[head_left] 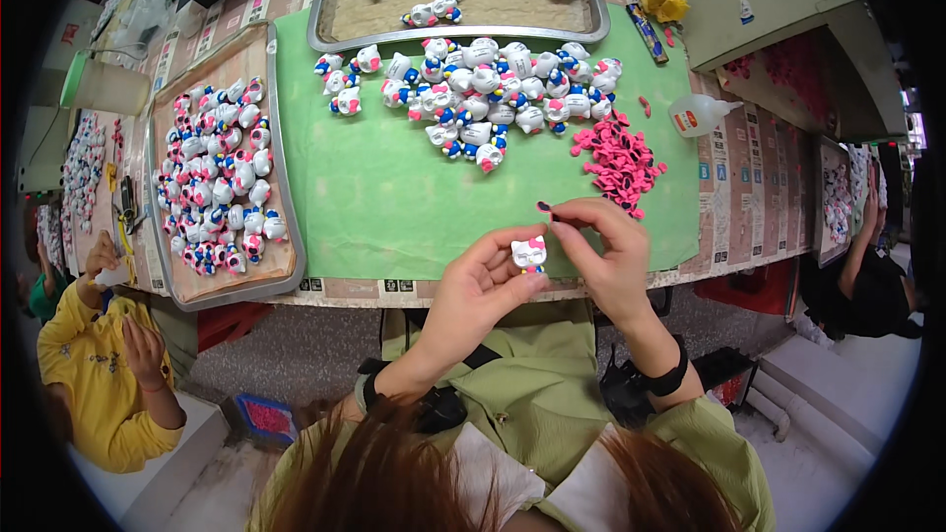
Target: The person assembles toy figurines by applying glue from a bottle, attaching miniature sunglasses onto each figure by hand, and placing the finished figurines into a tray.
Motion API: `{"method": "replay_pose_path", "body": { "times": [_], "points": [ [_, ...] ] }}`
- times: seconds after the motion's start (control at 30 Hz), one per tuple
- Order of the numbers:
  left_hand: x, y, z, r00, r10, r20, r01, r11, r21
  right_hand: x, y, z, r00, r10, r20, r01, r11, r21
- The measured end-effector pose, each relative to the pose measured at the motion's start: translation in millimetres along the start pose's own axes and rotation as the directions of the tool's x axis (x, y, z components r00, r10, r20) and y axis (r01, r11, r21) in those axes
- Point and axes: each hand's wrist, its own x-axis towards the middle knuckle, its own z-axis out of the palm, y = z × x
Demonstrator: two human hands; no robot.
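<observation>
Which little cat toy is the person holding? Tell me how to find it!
Start at the big green mat on the table, then go to its near edge, where two hands meet. The left hand pinches one small white cat figurine with a pink bow, and the right hand touches it from the other side. It is the only one held up, apart from the pile farther back.

Single head-worn fisheye view, looking steeply down, close over green table mat (394, 187)
</observation>
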Motion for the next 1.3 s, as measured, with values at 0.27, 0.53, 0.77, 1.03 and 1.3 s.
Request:
{"method": "replay_pose_path", "body": {
  "times": [0.27, 0.53, 0.77, 1.03, 1.3],
  "points": [
    [0, 2, -2, 0.999, 0.011, -0.038, -0.011, 1.000, -0.009, -5, -9, -8, 0.850, -0.509, 0.137, 0.527, 0.826, -0.201],
    [-4, 8, 3, 0.998, 0.050, -0.022, -0.050, 0.999, -0.013, -9, -10, -10, 0.811, -0.546, 0.210, 0.585, 0.762, -0.279],
    [-8, 10, 5, 0.989, 0.151, -0.005, -0.151, 0.988, 0.029, -18, -19, -7, 0.994, 0.020, 0.107, -0.056, 0.937, 0.344],
    [-7, 5, 2, 0.926, 0.377, -0.013, -0.361, 0.895, 0.262, -21, -28, -7, 0.990, -0.122, 0.068, 0.114, 0.987, 0.114],
    [-8, 3, 0, 0.927, 0.373, -0.026, -0.352, 0.894, 0.276, -23, -25, -5, 0.992, -0.102, 0.071, 0.090, 0.984, 0.153]
  ]
}}
